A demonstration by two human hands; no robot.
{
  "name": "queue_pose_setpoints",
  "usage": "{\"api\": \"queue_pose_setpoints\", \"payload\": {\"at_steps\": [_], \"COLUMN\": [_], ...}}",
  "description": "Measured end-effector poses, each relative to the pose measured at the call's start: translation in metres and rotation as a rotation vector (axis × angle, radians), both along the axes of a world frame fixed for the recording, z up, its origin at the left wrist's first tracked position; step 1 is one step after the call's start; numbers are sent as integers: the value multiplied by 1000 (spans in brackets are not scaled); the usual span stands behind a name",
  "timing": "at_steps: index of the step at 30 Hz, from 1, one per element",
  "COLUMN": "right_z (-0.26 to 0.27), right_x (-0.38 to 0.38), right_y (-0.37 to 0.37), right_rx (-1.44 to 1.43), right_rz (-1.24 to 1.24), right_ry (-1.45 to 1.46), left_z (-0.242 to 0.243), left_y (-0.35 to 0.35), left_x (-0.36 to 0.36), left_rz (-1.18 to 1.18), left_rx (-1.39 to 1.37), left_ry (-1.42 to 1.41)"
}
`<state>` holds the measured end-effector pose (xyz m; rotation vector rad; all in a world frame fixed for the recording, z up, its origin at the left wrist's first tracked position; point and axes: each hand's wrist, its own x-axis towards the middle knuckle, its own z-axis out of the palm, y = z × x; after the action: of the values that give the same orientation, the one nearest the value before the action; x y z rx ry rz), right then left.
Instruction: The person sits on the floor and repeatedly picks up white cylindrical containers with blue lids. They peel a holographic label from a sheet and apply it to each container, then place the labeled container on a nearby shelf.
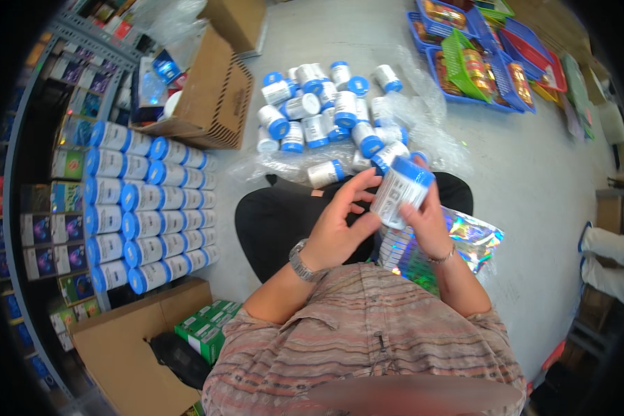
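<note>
My right hand [427, 221] grips a white plastic jar [399, 200] with a blue lid, tilted above my lap, its thumb across the printed label. Close beside the jar's left side is my left hand [335, 229], fingers spread and holding nothing. Whether its fingertips brush the jar is hard to tell. Beneath my right wrist lies a shiny holographic sheet [476, 236], with a strip of small white labels [391, 248] next to it. Just beyond my crossed legs, a similar jar [323, 174] rests on its side.
Many like jars [314, 130] lie jumbled ahead among clear bubble wrap [431, 119]. Stacked jars [151, 208] line the left, before a metal shelf [18, 130]. Cardboard boxes [213, 93] stand front left, green cartons [203, 333] rear left. Blue plastic baskets [437, 96] hold jars front right.
</note>
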<state>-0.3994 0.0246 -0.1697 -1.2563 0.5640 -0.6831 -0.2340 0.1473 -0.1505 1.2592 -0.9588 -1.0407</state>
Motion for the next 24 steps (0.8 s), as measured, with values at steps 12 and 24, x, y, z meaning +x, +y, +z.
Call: {"api": "queue_pose_setpoints", "payload": {"at_steps": [12, 24], "right_z": [16, 2], "right_x": [17, -26], "right_y": [12, -25], "right_rx": [-913, -787], "right_rz": [27, -190], "right_ry": [260, 502], "left_z": [50, 113], "left_y": [47, 148], "left_x": [92, 330], "left_rz": [469, 751], "left_rx": [69, 1241], "left_ry": [-947, -1497]}}
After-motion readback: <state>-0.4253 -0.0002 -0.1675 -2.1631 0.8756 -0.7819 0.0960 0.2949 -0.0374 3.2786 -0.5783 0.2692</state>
